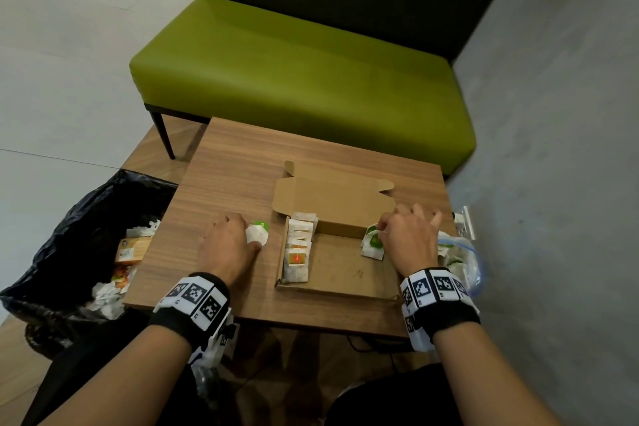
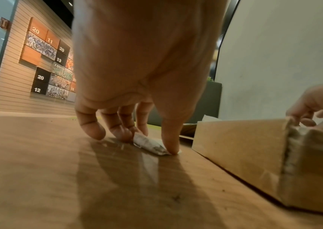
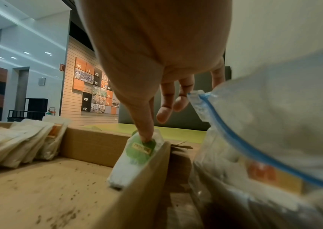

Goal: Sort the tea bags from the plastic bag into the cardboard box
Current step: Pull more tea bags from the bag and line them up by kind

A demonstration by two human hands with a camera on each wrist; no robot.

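An open cardboard box point(image 1: 345, 270) lies in the middle of the wooden table. Several white tea bags point(image 1: 299, 249) stand in a row along its left side. My left hand point(image 1: 228, 240) pinches a white tea bag point(image 2: 149, 145) that lies on the table left of the box, between thumb and curled fingers point(image 2: 121, 131). My right hand point(image 1: 408, 239) holds a green-labelled tea bag point(image 3: 137, 155) against the inside of the box's right wall, thumb on its label. The clear zip plastic bag point(image 1: 461, 259) with more tea bags lies right of the box, under my right wrist.
A black-lined bin point(image 1: 69, 245) with crumpled paper and wrappers stands left of the table. A green bench point(image 1: 294, 73) sits behind the table, and a grey wall point(image 1: 553, 149) runs close along the right. The box lid point(image 1: 332, 197) folds back towards the bench.
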